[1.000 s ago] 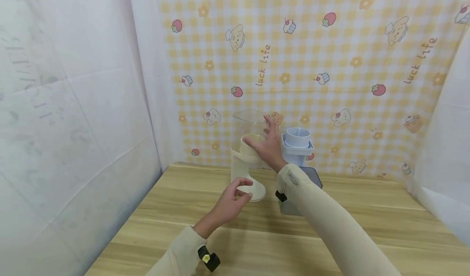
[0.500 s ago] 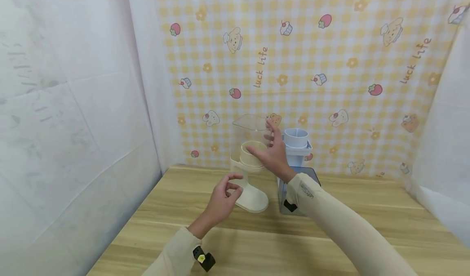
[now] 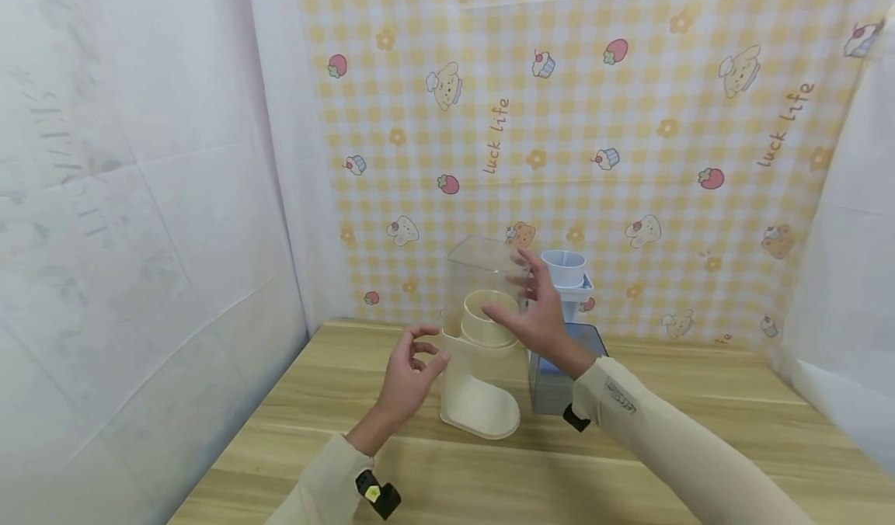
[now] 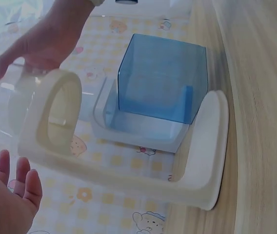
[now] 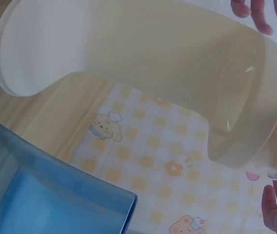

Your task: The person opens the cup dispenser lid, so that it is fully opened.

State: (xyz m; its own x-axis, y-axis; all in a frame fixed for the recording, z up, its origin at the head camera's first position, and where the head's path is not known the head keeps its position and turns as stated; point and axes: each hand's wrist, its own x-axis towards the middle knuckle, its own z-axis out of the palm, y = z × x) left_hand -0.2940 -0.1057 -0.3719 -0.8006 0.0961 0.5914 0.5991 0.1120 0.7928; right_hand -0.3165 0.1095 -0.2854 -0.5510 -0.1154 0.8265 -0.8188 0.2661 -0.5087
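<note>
On the table, a cream stand (image 3: 482, 405) with a rounded foot stands upright, a round cream cup (image 3: 489, 319) at its top. A tall clear container (image 3: 478, 265) rises around and above the cup. My right hand (image 3: 538, 315) grips its right side, thumb in front and fingers spread behind; the left wrist view shows this hand (image 4: 48, 46) at the container too. To the left of the stand is my left hand (image 3: 409, 373), fingers loosely bent and holding nothing; in the left wrist view its fingers (image 4: 24, 183) are near the stand's top (image 4: 55, 117). Contact there is unclear.
Behind my right forearm stands a light-blue stand (image 3: 576, 288) with a round cup (image 3: 563, 269). A translucent blue-grey bin (image 3: 559, 389) is at its foot, close to the cream stand's right. A checked curtain (image 3: 629, 106) hangs behind the table (image 3: 294, 408).
The cream stand with its clear container has come nearer to me, my right hand moving along with it and slightly right. My left hand has shifted left, away from the front of the foot.
</note>
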